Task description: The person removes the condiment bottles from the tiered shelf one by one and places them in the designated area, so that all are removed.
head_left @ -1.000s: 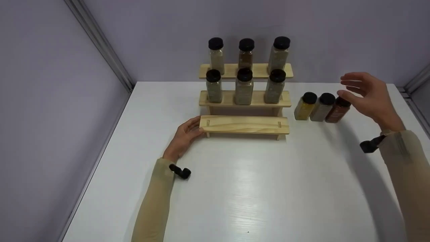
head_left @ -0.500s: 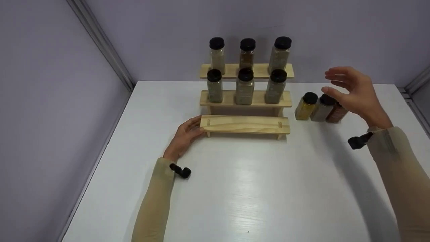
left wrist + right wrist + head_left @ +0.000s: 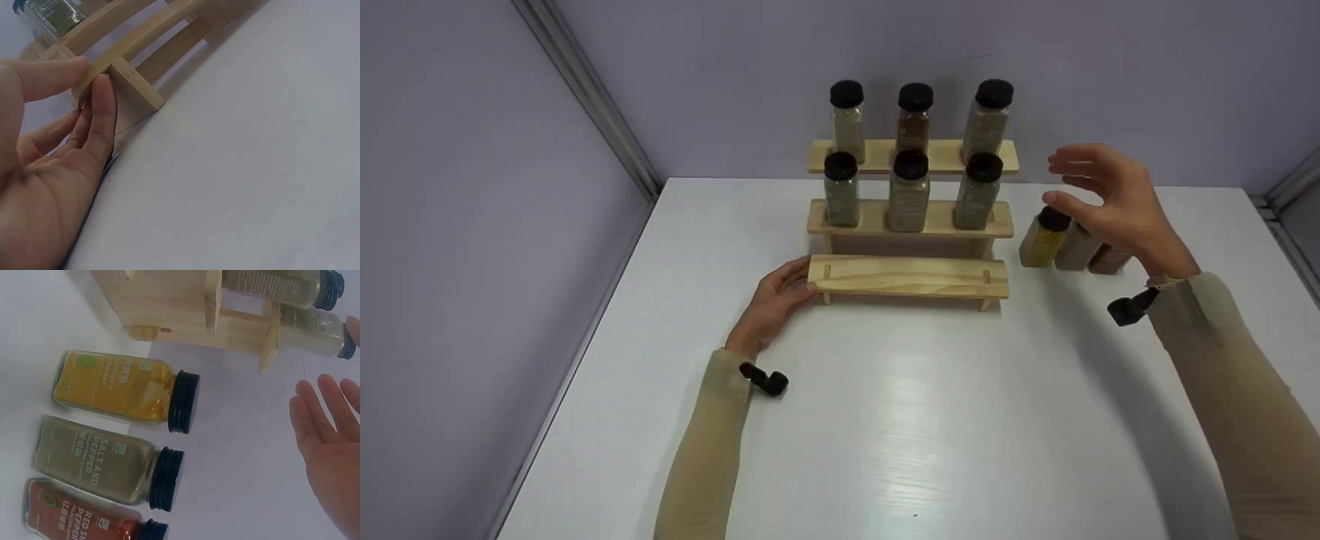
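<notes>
My left hand (image 3: 772, 306) grips the left end of the lowest shelf of a wooden three-step spice rack (image 3: 907, 277). In the left wrist view the thumb lies on top of the board and the fingers tuck beneath it. Above the jars right of the rack hovers my right hand (image 3: 1117, 206), fingers apart and holding nothing. Its nearest jar is the turmeric powder jar (image 3: 115, 385), yellow with a black lid. Beside that stand the salt and pepper jar (image 3: 95, 458) and a red pepper jar (image 3: 79, 509), both partly hidden by the hand in the head view.
Three jars, one a green-grey jar (image 3: 841, 191), stand on the middle shelf. Three more, among them a brown jar (image 3: 914, 124), stand on the top shelf. The white table (image 3: 847, 435) meets a pale wall (image 3: 735, 90) behind the rack.
My right hand has moved left, from over the red pepper jar to over the turmeric jar. The left hand keeps its grip on the rack.
</notes>
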`<state>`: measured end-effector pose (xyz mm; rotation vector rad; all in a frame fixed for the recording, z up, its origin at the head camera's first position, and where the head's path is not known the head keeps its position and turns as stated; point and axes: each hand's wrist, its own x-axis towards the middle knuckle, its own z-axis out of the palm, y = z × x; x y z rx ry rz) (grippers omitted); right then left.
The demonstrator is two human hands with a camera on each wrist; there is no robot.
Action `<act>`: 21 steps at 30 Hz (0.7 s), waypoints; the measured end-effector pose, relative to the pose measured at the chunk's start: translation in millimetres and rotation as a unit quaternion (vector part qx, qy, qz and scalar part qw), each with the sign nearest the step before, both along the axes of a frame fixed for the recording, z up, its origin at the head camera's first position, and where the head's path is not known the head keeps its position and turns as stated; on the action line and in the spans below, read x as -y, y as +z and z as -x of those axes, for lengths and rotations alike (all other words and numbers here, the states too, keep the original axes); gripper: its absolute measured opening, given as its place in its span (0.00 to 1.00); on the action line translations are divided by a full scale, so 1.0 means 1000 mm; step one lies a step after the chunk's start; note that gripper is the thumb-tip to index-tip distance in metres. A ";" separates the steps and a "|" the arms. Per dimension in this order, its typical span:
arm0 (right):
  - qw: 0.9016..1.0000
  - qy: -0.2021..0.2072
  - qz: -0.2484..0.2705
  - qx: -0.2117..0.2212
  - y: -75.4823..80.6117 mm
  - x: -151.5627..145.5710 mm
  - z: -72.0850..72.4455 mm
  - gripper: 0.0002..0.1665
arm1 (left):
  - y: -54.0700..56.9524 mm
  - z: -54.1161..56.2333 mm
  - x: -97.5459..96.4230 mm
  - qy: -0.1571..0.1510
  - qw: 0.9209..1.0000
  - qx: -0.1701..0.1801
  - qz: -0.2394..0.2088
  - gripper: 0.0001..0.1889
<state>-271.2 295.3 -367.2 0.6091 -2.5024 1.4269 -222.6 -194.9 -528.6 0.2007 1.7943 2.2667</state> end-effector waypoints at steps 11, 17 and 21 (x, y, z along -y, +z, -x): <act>1.000 0.022 -0.007 0.008 -0.001 0.024 0.002 0.32 | 0.002 0.000 0.000 -0.001 1.000 0.005 0.014 0.33; 0.999 0.040 0.004 0.000 -0.004 0.036 0.005 0.34 | 0.002 0.001 0.000 0.002 1.000 0.013 0.012 0.33; 0.999 0.051 0.012 -0.004 -0.005 0.043 0.006 0.35 | 0.001 0.002 0.000 0.004 1.000 0.014 0.011 0.33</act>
